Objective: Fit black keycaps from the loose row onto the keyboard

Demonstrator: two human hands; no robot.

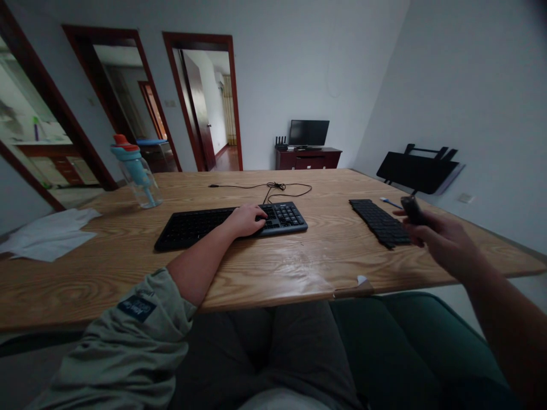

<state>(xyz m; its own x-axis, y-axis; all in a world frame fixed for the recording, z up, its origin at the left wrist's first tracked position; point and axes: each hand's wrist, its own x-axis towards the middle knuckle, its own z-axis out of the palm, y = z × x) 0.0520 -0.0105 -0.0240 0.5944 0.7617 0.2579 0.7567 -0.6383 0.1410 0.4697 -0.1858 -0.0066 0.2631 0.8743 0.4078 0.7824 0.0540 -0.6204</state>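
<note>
My left hand (247, 221) lies on the black keyboard (200, 228), palm down near its number pad, with the fingers resting over the keys and holding nothing. On the right, my right hand (444, 239) is raised above the table, closed around a short dark handheld tool (412, 210); blur hides its exact kind. Just left of those fingers shows a thin blue piece with a white tip (390, 201); I cannot tell if it joins the tool. Below and left of this hand are black keycaps (376, 221) laid out in rows with a jagged edge.
The keyboard's cable (276, 185) lies tangled behind it on the wooden table (273, 273). A clear bottle with a blue and red lid (135, 171) stands at the left beside white tissues (51, 230). A white scrap (361, 279) sits at the front edge.
</note>
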